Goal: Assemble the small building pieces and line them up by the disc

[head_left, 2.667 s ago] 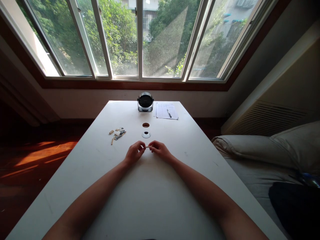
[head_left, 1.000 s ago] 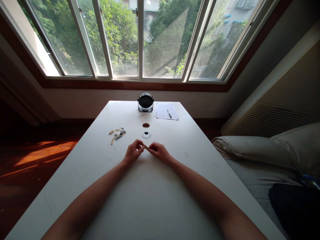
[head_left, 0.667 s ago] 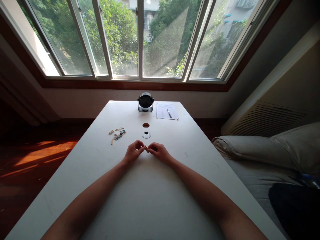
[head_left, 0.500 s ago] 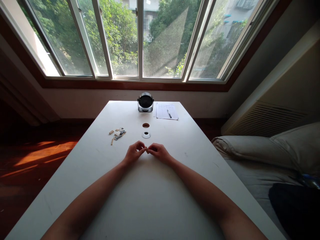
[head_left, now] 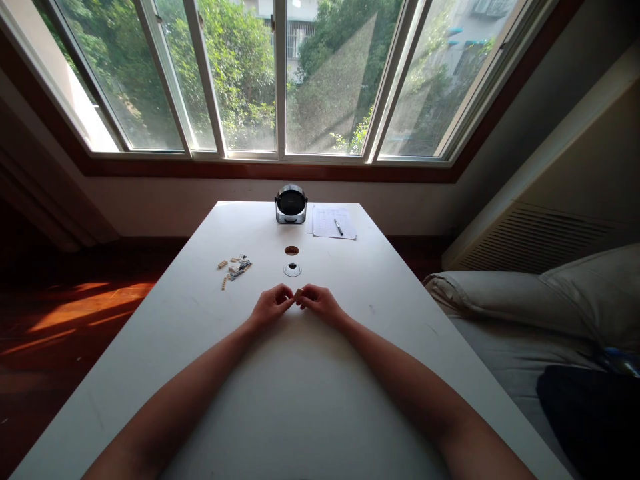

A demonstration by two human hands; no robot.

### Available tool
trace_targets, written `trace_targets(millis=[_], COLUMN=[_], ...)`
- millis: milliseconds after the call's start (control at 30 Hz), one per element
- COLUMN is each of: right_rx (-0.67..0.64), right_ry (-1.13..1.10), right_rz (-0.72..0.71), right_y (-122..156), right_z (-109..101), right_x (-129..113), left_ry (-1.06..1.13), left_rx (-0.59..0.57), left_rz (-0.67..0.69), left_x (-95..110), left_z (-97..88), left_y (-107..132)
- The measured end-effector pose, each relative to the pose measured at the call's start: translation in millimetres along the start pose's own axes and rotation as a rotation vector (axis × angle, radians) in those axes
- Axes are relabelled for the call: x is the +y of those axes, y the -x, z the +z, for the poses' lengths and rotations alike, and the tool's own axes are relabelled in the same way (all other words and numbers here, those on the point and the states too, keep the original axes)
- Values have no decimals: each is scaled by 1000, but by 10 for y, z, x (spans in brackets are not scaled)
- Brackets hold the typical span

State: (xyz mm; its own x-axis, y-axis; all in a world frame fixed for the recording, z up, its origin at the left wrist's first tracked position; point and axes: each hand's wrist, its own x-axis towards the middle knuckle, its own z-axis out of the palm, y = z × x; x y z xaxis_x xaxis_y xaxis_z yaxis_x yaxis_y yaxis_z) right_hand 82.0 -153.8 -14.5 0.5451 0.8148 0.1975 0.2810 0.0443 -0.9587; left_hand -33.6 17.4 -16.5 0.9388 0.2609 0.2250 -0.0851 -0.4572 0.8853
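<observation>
My left hand [head_left: 273, 304] and my right hand [head_left: 320, 303] meet fingertip to fingertip over the middle of the table. Between them is a small tan piece [head_left: 299, 294], which looks like a toy building brick. The right fingers pinch it, and the left thumb and forefinger close on its left side. Fingers cover much of the piece, so its exact shape is hard to make out. Left of my hands lies a loose pile of small tan, white and grey building bricks [head_left: 240, 268].
Beyond my hands, a round metal-rimmed ring [head_left: 293, 270] lies near a round hole [head_left: 292, 251] in the white table [head_left: 300, 400]. A black round device on a stand [head_left: 291, 204] stands at the far edge, beside papers [head_left: 325, 223] with a pen [head_left: 339, 227] on top.
The tan piece has turned and shifted slightly up and right between my fingertips. My left hand has moved a little to the right. The brick pile is unchanged.
</observation>
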Motion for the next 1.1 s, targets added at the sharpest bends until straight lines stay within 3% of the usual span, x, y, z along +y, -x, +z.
trace_targets(millis=[433, 700, 1100], right_rx=[118, 41, 60], right_ry=[134, 267, 280], right_rz=[-20, -15, -33], right_y=[-20, -28, -21], right_z=[-24, -28, -22], right_x=[21, 15, 4], left_ry=[-40, -39, -12], left_rx=[22, 155, 95], left_rz=[29, 55, 10], left_x=[49, 56, -51], left_z=[-22, -46, -23], left_y=[14, -12, -26])
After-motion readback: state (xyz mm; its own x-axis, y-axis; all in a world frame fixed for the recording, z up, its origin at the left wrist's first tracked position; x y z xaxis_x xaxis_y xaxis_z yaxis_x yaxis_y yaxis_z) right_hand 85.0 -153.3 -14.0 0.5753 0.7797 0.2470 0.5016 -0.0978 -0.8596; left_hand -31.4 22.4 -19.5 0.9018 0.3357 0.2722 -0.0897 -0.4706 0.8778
